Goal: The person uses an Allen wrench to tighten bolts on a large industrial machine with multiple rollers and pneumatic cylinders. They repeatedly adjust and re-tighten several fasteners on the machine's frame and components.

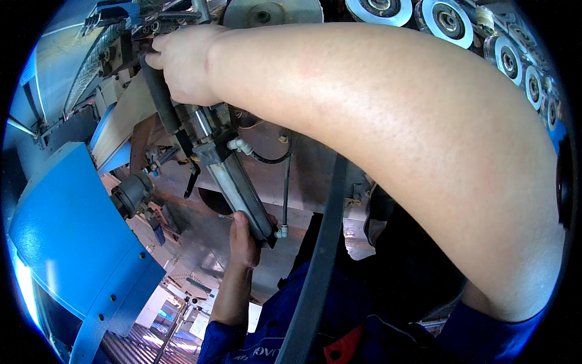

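Note:
A silver pneumatic cylinder (233, 182) slants down through the middle, with white elbow fittings (240, 145) and black hoses (286, 191). My left hand (244, 241) is closed on its lower end, thumb along the body, other fingers mostly hidden behind it. My right hand (188, 64) reaches across the top, its fingers bent around the upper part of a black rod (160, 97) beside the cylinder's shaft. The far side of that hand hides what else it touches.
A large blue machine cover (73, 224) fills the left, beside a tan belt (118, 124) and dark fittings (130, 194). Several pulley wheels (447, 21) line the upper right. A dark metal bar (315, 255) runs diagonally just right of my left hand. Metal plate (285, 206) lies behind the cylinder.

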Demonstrator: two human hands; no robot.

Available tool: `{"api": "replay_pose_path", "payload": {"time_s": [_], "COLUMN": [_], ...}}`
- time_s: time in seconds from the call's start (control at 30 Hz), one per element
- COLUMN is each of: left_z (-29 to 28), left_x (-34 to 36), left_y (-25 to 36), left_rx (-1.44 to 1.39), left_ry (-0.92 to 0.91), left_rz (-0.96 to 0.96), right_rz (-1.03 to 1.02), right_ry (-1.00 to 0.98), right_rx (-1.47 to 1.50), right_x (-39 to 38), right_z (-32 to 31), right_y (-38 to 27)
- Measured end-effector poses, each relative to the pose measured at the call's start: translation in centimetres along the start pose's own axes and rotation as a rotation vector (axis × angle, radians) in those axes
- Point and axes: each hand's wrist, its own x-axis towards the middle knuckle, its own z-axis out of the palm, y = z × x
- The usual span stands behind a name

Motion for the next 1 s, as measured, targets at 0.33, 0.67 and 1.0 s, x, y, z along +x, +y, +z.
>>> {"api": "replay_pose_path", "payload": {"time_s": [0.33,0.67,1.0], "left_z": [-0.1,-0.1,0.0], "left_x": [-0.1,0.1,0.1], "left_y": [-0.1,0.1,-0.2], "left_rx": [-0.015,-0.013,0.0], "left_ry": [0.024,0.014,0.02], "left_rz": [-0.015,0.011,0.024], "right_rz": [0.003,0.017,-0.029], "right_ry": [0.009,0.06,0.06], "right_rx": [0.01,-0.021,-0.028], "right_x": [-0.1,-1.8,-5.7], "right_z": [0.0,-0.3,-1.8], "right_y": [-0.1,0.3,-0.7]}}
